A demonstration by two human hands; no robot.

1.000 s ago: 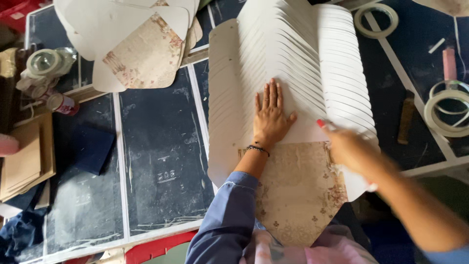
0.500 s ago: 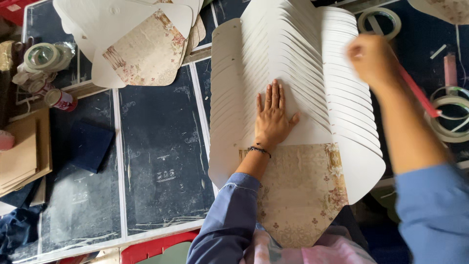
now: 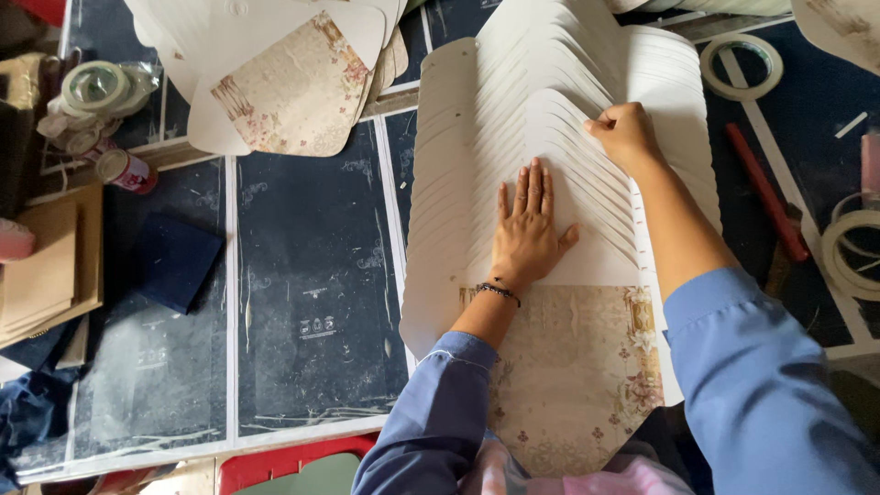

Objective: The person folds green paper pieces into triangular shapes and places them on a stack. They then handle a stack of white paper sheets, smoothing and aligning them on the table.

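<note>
- Under both hands, a dark blue bench (image 3: 312, 275) crossed by pale tape lines carries everything; it looks scuffed and dusty.
- One fanned stack of white card blanks (image 3: 550, 119) lies beneath the hands, too many sheets to count; the nearest sheet shows a beige floral panel (image 3: 568, 367).
- A second pile of blanks (image 3: 284, 73), also floral-faced, lies up and well to the left of the left hand.
- The left hand (image 3: 527, 234) is spread flat, fingers straight, pressing on the stack and gripping nothing.
- The right hand (image 3: 628, 133), just up and right of the left, is curled nearly closed, pinching the edge of a sheet in the fan.
- Three tape rolls show right of the right hand: one ring (image 3: 742, 66) near the top, two overlapping (image 3: 852, 252) at the edge.
- One red stick-like tool (image 3: 765, 191) lies between them.
- More tape rolls (image 3: 92, 101) cluster far left; I cannot count them surely.
</note>
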